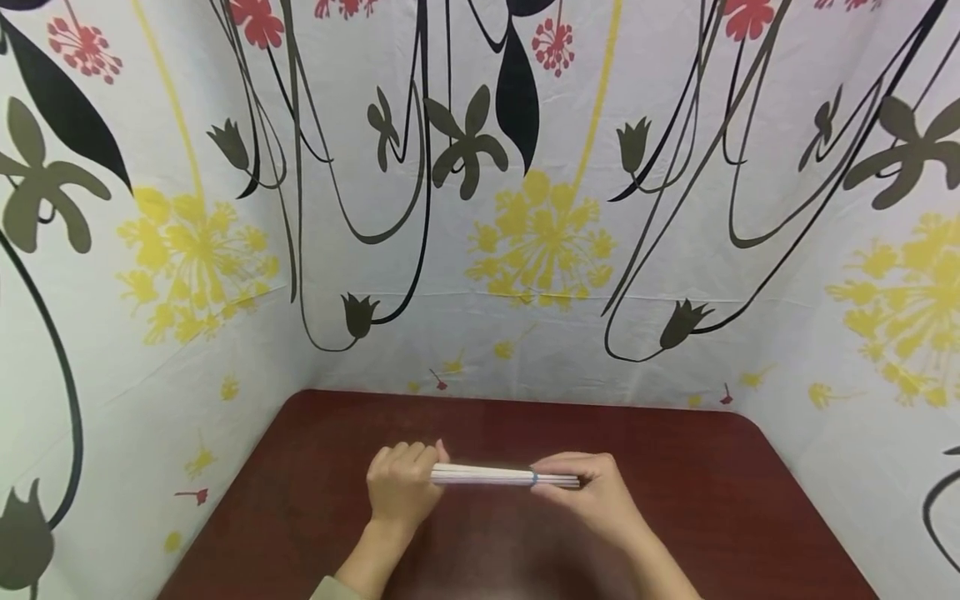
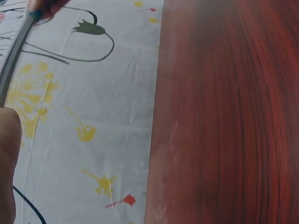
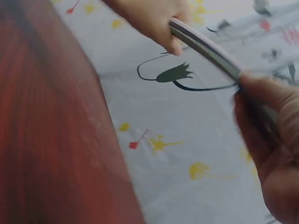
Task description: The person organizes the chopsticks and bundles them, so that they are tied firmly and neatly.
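A slim bundle of thin white sticks [image 1: 483,475] is held level above the table in the head view. My left hand [image 1: 401,487] grips its left end in a fist, thumb uppermost. Toward the other end, my right hand [image 1: 592,496] pinches it between thumb and fingers, right by a blue band [image 1: 534,478] that circles the bundle. Short stick ends poke out past the band inside the right hand. In the right wrist view the bundle [image 3: 205,49] slants between both hands, somewhat blurred. Only part of the left hand [image 2: 7,163] shows in the left wrist view.
Beneath the hands lies a dark red wooden table [image 1: 300,500] with rounded far corners. White cloth [image 1: 465,267] printed with flowers and stems hangs behind the table and along both sides.
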### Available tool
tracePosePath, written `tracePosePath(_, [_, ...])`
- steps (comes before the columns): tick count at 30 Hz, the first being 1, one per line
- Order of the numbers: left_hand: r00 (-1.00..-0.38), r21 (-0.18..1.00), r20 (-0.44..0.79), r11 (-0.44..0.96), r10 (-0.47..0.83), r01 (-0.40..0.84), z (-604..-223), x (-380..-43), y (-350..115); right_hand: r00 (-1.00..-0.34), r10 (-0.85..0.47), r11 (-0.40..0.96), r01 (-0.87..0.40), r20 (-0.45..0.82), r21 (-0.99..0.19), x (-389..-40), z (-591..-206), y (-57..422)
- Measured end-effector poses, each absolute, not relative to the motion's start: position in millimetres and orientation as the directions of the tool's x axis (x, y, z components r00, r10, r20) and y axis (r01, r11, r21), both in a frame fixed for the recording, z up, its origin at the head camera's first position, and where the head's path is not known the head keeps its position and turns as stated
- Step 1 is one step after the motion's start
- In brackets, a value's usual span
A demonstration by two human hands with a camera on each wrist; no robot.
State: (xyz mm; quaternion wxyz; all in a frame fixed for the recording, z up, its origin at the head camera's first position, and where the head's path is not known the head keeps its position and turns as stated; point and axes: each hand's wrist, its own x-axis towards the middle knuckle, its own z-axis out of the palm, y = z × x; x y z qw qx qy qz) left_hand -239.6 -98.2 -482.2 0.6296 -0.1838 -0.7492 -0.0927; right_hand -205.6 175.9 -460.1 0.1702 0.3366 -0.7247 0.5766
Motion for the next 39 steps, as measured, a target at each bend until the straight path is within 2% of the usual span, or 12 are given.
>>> tracePosePath(3, [-0.172, -0.104, 0.968, 0.912, 0.185, 0.398, -486, -239, -92, -0.582, -0.384, 0.33, -0.812, 0.717, -0.482, -206, -454, 169])
tracePosePath(6, [-0.205, -0.114, 0.956, 0.91, 0.21, 0.399, -488, -238, -90, -0.477, -0.448, 0.44, -0.854, 0.756, -0.278, -204, -452, 164])
tracePosePath(9, [-0.217, -0.1, 0.956, 0.915, 0.197, 0.39, -489, -237, -91, -0.443, -0.477, 0.522, -0.837, 0.759, -0.161, -202, -449, 166])
tracePosePath(14, [-0.227, -0.07, 0.959, 0.919, 0.169, 0.387, -486, -235, -87, -0.451, -0.506, 0.632, -0.774, 0.735, -0.04, -197, -445, 163])
tracePosePath(18, [-0.231, -0.107, 0.949, 0.907, 0.216, 0.407, -487, -231, -75, -0.492, -0.54, 0.662, -0.749, 0.683, -0.017, -194, -445, 149])
tracePosePath(23, [-0.244, -0.094, 0.948, 0.911, 0.205, 0.401, -487, -228, -73, -0.522, -0.533, 0.649, -0.757, 0.666, -0.075, -192, -447, 149])
tracePosePath(27, [-0.263, -0.051, 0.951, 0.919, 0.165, 0.391, -487, -228, -75, -0.479, -0.512, 0.634, -0.771, 0.713, -0.063, -192, -445, 153])
tracePosePath(31, [-0.275, -0.091, 0.938, 0.915, 0.211, 0.394, -488, -229, -70, -0.43, -0.531, 0.619, -0.785, 0.73, -0.012, -193, -446, 145])
tracePosePath(34, [-0.266, -0.107, 0.938, 0.915, 0.222, 0.389, -489, -229, -68, -0.43, -0.512, 0.62, -0.784, 0.743, -0.026, -193, -449, 144])
tracePosePath(39, [-0.258, -0.064, 0.951, 0.922, 0.172, 0.382, -488, -228, -71, -0.429, -0.465, 0.608, -0.79, 0.774, -0.072, -193, -449, 151])
